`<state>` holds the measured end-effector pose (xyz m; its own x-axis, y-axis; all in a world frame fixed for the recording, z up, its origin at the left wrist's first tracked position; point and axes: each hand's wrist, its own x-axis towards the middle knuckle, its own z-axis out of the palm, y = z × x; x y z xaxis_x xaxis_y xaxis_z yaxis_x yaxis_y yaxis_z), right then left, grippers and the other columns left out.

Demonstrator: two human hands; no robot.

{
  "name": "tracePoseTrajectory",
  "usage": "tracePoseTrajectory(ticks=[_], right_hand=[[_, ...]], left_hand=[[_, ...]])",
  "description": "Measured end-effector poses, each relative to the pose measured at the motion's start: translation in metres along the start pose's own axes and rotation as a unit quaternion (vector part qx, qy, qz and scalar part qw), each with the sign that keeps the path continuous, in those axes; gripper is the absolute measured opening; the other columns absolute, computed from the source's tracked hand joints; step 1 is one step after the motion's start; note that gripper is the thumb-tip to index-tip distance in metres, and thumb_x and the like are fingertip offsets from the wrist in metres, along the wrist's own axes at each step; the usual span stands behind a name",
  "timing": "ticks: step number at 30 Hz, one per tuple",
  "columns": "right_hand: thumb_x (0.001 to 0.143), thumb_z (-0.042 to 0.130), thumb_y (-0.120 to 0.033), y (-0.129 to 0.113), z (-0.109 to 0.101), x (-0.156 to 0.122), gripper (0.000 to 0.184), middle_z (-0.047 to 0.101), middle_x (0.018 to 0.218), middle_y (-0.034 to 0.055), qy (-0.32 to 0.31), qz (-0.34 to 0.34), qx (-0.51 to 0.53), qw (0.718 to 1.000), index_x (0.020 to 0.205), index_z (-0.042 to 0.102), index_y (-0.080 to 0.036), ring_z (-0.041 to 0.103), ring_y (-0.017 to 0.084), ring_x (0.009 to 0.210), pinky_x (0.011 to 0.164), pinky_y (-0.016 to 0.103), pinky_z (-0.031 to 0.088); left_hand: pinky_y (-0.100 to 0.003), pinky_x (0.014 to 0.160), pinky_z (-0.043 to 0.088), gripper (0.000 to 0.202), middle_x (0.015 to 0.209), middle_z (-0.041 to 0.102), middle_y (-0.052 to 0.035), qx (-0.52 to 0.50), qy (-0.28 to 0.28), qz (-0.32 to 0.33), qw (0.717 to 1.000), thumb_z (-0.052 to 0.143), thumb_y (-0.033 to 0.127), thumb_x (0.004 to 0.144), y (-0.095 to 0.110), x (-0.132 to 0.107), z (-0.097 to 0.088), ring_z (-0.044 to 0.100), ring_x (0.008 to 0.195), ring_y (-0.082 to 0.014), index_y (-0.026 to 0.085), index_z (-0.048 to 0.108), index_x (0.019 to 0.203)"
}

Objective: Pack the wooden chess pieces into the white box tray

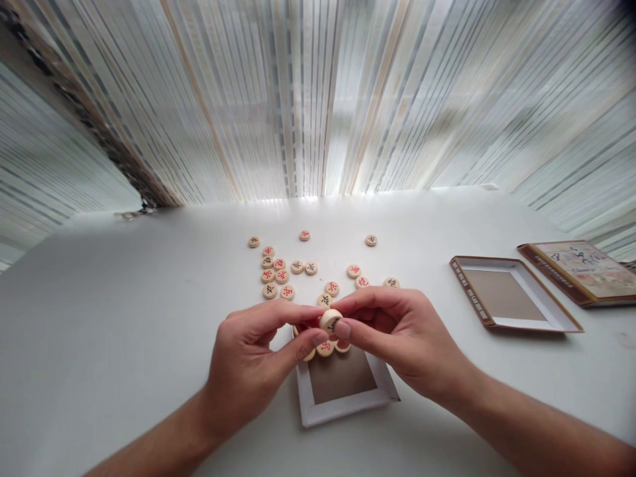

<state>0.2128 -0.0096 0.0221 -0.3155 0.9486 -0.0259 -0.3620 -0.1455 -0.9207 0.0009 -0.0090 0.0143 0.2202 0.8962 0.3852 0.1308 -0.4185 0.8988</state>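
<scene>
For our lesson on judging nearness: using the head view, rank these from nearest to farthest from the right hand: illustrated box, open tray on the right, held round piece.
From the right hand:
1. Held round piece: at its fingertips, on its left.
2. Open tray: to the hand's right.
3. Illustrated box: farther right, past that tray.

The round pieces [311,267] bear single Chinese characters, red or black, too small to read surely; the held piece [328,319] shows part of a black one. Pale lettering along the sides of the right-hand tray [468,291] and illustrated box [586,265] is illegible.
</scene>
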Motion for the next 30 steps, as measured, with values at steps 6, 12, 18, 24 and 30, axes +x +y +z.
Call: tracePoseTrajectory(ticks=[6, 12, 18, 24, 30], right_hand=[[0.066, 0.104, -0.018, -0.001, 0.000, 0.000, 0.027, 0.083, 0.080, 0.0058, 0.018, 0.006, 0.013, 1.000, 0.088, 0.088, -0.019, 0.076, 0.014, 0.069, 0.067, 0.021, 0.065], [0.066, 0.104, -0.017, 0.003, 0.000, -0.001, 0.034, 0.085, 0.087, 0.0061, 0.004, -0.020, 0.021, 1.000, 0.096, 0.089, -0.022, 0.081, 0.018, 0.080, 0.080, 0.025, 0.069], [0.071, 0.101, -0.016, 0.005, 0.001, -0.001, 0.036, 0.085, 0.090, 0.0051, 0.003, -0.051, 0.018, 0.999, 0.103, 0.089, -0.024, 0.081, 0.018, 0.082, 0.081, 0.026, 0.069], [0.078, 0.098, -0.024, 0.002, -0.003, -0.002, 0.034, 0.085, 0.090, 0.0082, -0.011, 0.003, -0.001, 1.000, 0.110, 0.088, -0.021, 0.077, 0.017, 0.076, 0.075, 0.029, 0.067], [0.083, 0.095, -0.030, 0.002, -0.007, 0.002, 0.039, 0.084, 0.089, 0.0085, -0.034, 0.054, 0.016, 0.998, 0.120, 0.086, -0.023, 0.073, 0.015, 0.077, 0.076, 0.028, 0.063]], left_hand=[[-0.020, 0.081, 0.065, 0.032, 0.098, 0.087, -0.0011, -0.033, -0.008, -0.024, 0.999, 0.087, 0.008, 0.086, -0.001, -0.002, 0.000, 0.080, 0.084, -0.0145, 0.028, 0.087, 0.111], [-0.020, 0.083, 0.068, 0.026, 0.101, 0.088, -0.0046, -0.068, 0.003, -0.058, 0.996, 0.087, 0.009, 0.086, 0.002, -0.001, 0.002, 0.083, 0.088, -0.0167, 0.024, 0.088, 0.107], [-0.017, 0.079, 0.068, 0.025, 0.097, 0.088, -0.0043, -0.128, 0.010, -0.111, 0.986, 0.089, 0.010, 0.084, 0.005, 0.004, 0.005, 0.085, 0.085, -0.0168, 0.025, 0.089, 0.104], [-0.015, 0.067, 0.068, 0.024, 0.079, 0.087, -0.0020, -0.179, -0.001, -0.151, 0.972, 0.091, 0.010, 0.082, 0.007, 0.008, 0.006, 0.082, 0.067, -0.0149, 0.026, 0.091, 0.099], [-0.017, 0.063, 0.067, 0.021, 0.080, 0.087, -0.0042, -0.158, -0.008, -0.144, 0.977, 0.089, 0.014, 0.084, 0.008, 0.007, 0.004, 0.082, 0.064, -0.0163, 0.026, 0.091, 0.101]])
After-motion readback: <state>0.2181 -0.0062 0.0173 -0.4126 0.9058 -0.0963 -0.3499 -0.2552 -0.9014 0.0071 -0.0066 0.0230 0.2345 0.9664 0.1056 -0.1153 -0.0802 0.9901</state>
